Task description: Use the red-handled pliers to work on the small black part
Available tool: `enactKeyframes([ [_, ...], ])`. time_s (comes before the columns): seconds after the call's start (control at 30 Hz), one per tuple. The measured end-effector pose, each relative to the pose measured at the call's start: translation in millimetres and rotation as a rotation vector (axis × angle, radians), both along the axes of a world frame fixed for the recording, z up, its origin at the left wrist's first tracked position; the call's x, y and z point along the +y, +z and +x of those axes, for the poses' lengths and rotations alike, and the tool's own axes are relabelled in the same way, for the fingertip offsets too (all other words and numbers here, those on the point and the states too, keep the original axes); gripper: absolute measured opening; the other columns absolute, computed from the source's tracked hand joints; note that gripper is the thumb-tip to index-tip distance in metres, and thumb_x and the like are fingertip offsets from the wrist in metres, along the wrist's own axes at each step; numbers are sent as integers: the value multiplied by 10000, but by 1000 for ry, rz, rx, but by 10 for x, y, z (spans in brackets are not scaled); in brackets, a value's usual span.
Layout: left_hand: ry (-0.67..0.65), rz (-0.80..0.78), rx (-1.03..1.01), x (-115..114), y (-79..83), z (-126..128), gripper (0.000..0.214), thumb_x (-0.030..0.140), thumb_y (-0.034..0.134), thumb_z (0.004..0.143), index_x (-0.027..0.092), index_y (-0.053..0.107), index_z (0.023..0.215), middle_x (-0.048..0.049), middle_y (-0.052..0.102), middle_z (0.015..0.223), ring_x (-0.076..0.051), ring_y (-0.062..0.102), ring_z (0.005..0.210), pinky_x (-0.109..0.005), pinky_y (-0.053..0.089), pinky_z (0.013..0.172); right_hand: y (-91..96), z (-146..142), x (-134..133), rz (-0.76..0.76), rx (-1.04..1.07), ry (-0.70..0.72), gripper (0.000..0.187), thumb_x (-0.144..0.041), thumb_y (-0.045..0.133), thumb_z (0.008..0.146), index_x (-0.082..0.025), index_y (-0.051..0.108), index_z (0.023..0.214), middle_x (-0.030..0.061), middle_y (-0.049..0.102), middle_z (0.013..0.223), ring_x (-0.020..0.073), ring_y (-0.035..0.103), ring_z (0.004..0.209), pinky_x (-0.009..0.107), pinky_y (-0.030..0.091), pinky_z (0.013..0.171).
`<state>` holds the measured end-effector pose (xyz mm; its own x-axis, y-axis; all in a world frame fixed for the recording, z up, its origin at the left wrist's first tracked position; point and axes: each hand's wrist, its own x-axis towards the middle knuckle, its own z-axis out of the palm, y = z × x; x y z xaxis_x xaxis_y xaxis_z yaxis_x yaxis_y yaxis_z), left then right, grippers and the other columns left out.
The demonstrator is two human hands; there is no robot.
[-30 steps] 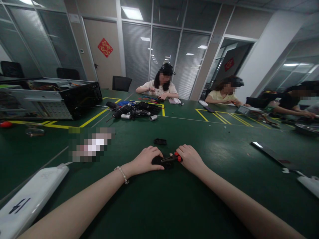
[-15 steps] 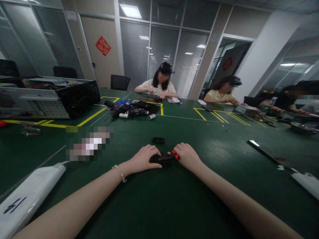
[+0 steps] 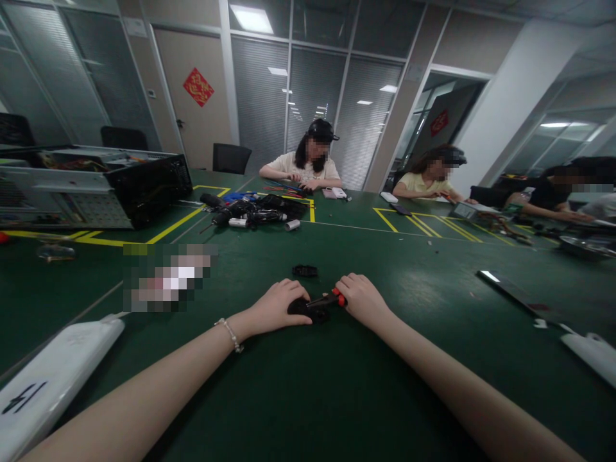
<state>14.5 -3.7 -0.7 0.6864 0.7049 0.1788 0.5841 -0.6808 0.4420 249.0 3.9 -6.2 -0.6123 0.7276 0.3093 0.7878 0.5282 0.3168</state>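
Just below the middle of the frame, on the dark green table top (image 3: pixel 308 398), the left hand (image 3: pixel 276 307) lies curled over a small black plastic part (image 3: pixel 302 310), pinning it down. The right hand (image 3: pixel 362 299) is closed around a slim red-handled tool (image 3: pixel 328 299). It looks to me like a prying or unscrewing step; the next push calls for a firm hold-down and a steady tip. The tool's long axis runs almost level across the frame, red end right, dark tip pointing left into the part
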Motion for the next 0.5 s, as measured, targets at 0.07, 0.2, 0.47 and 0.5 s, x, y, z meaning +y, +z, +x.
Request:
enactKeyframes([
  [0.07, -1, -3, 3, -7, 12, 3, 356, 502, 558, 730, 222, 529, 948, -13, 518, 968, -202, 454, 900, -313, 360, 756, 2, -7, -13, -3, 6, 6, 133, -95, 460, 736, -147, 560, 805, 56, 569, 812, 173, 465, 760, 277, 314, 674],
  [0.2, -4, 7, 6, -15, 18, 10, 354, 497, 564, 728, 218, 529, 944, -13, 517, 965, -202, 454, 900, -315, 357, 765, 9, -24, -31, -5, 23, 21, 123, -106, 458, 747, -148, 560, 800, 56, 569, 814, 166, 464, 750, 272, 311, 673],
  [0.47, -12, 35, -3, 1, -15, 5, 349, 494, 563, 731, 217, 527, 940, -9, 520, 953, -197, 455, 896, -309, 359, 762, -7, -23, -13, -1, 26, 16, 109, -133, 458, 759, -146, 564, 781, 65, 569, 792, 173, 467, 749, 278, 309, 668],
  [0.5, -12, 32, -2, 0, -14, 4, 348, 494, 564, 730, 219, 526, 941, -8, 519, 956, -197, 455, 896, -309, 360, 761, -5, -23, -16, -4, 31, 16, 107, -133, 463, 756, -146, 565, 785, 65, 570, 798, 172, 469, 751, 277, 311, 670],
])
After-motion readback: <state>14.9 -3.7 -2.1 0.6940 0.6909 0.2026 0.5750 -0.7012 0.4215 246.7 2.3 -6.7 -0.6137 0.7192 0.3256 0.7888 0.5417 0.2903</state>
